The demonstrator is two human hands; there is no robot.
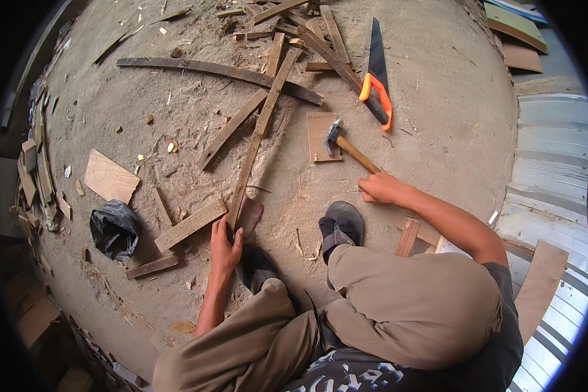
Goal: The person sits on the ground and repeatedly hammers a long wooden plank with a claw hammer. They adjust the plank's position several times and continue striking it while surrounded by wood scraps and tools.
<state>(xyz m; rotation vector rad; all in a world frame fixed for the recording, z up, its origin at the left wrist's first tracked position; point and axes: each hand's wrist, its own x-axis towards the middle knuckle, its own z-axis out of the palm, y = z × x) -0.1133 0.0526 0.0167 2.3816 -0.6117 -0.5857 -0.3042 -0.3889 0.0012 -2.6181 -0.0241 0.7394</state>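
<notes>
My right hand is closed round the wooden handle of a claw hammer. The hammer's metal head rests on or just above a small flat piece of plywood on the ground. My left hand grips the near end of a long, narrow wooden strip, which runs away from me across other strips. Beside that hand lies a short wooden board. Farther off to the right, a handsaw with an orange handle lies across the end of a dark strip.
Scrap strips are heaped at the far middle. A long dark strip crosses the ground. To the left are a black plastic bag and a plywood piece. Corrugated metal sheets lie along the right. My shoes stand on the dirt.
</notes>
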